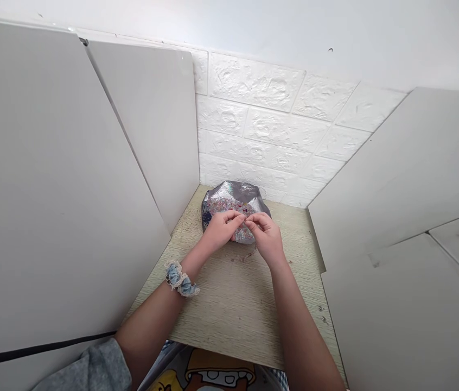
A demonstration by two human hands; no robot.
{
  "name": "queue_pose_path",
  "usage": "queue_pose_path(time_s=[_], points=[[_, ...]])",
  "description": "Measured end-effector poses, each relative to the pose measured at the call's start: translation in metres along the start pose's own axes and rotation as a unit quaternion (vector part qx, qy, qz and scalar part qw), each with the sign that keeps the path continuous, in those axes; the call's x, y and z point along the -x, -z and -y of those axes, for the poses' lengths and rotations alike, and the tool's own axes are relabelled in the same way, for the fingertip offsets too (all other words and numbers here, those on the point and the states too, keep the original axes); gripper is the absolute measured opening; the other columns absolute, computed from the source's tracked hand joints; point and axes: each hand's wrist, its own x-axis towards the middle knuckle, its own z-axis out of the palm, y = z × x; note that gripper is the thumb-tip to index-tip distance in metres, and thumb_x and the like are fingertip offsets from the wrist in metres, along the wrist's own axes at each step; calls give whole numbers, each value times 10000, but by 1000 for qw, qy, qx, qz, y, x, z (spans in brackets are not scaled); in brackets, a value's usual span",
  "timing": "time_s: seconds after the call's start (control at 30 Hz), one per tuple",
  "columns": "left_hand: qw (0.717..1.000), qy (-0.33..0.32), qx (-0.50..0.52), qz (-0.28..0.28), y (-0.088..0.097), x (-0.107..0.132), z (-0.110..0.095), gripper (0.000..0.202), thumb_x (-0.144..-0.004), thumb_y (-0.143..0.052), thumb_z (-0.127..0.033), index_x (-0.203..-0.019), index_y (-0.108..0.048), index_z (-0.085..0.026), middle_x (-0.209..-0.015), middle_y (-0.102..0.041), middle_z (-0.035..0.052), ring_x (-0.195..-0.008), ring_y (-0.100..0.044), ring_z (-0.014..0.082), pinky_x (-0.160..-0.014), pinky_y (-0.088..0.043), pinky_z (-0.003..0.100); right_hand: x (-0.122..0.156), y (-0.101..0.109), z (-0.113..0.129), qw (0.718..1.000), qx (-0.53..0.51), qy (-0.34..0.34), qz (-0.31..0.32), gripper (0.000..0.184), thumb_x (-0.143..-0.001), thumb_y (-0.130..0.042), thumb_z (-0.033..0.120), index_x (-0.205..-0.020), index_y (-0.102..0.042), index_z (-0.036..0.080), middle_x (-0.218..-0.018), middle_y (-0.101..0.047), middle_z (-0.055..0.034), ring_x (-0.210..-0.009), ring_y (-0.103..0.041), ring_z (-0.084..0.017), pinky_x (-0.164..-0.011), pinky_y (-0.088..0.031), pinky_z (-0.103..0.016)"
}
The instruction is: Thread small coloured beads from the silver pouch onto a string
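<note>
1. Where the view begins nearest the body, cartoon-printed cloth in yellow and orange shows at the lap; no lettering readable on it.
2. Further out, a blue-and-cream scrunchie around the left wrist, above the pale wood-grain tabletop.
3. Left hand and right hand meeting fingertip to fingertip, both pinched shut on something tiny, probably a bead and thread; too small to tell. A thin strand trailing onto the table beneath.
4. Best kept low over the bag, grip light, so dropped beads fall back in.
5. Just behind, touching the fingers, the silver foil bag of mixed beads, open; no brand or label legible.
6. Beyond, white embossed brick wall, plain panels either side.
</note>
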Motion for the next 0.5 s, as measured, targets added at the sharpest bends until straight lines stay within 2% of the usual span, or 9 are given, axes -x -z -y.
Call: queue_pose_path(time_s=[0.07, 0.2, 0.4, 0.5], points=[[1000, -4, 8, 1, -1, 0, -1, 284, -725, -455, -398, -775, -582, -149, -426, -462, -44, -397, -441, 75, -416, -326, 189, 0, -1, 2, 1000, 4, 6, -11, 102, -710, -518, 260, -669, -561, 177, -730, -514, -3, -720, -486, -120, -688, -391, -258], [1000, -3, 10, 26, -1, 2, -3, 272, -718, -471, -385, -743, -586, -140, -442, -488, -34, -392, -429, 66, -408, -326, 185, 1, -1, 0, 1000, -20, 1, -22, 121, -719, -510, 281, -677, -547, 173, -761, -520, -10, -764, -489, -132, -721, -385, -270], [998, 11, 18, 51, 0, 4, -7, 250, -707, -492, -371, -704, -583, -138, -470, -498, -27, -410, -410, 57, -410, -315, 180, 1, -1, -5, 995, -74, -53, -27, 134, -718, -516, 305, -697, -526, 173, -703, -513, 10, -683, -474, -114, -658, -388, -250], [997, 26, 41, 63, 2, 4, -9, 248, -705, -491, -373, -679, -568, -138, -486, -481, -27, -441, -419, 64, -412, -309, 182, 0, -2, -6, 985, -144, -85, -30, 150, -702, -542, 323, -690, -518, 175, -670, -506, 23, -659, -480, -104, -661, -402, -253]])
